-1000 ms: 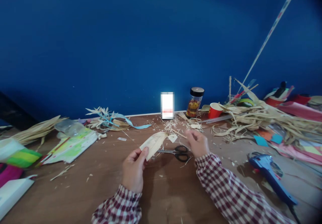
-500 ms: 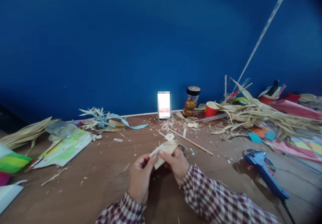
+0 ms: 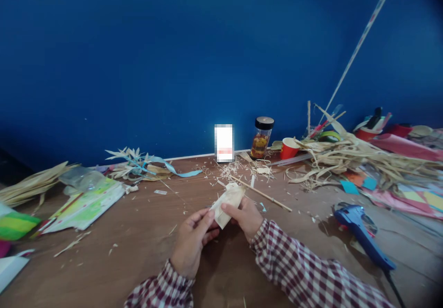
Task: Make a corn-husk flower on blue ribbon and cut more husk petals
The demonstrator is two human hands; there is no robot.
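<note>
A flat, pale piece of dried corn husk is held over the middle of the table, tilted with its upper end away from me. My right hand grips it, thumb pressed on its face and the fingers hidden beneath. At its left edge, my left hand pinches the husk between thumb and fingers. Beyond the husk, a thin bamboo stick lies slantwise among pale husk scraps.
A blue glue gun lies at the right with its cord. Behind it are a heap of dried husks, a red paper cup and a black-lidded jar. A bright blurred screen stands by the wall. Patterned paper lies left.
The husk has turned more upright, its broad face now showing more. My left hand has shifted slightly left and down, its fingers spreading a little under the edge. The view has moved slightly.
</note>
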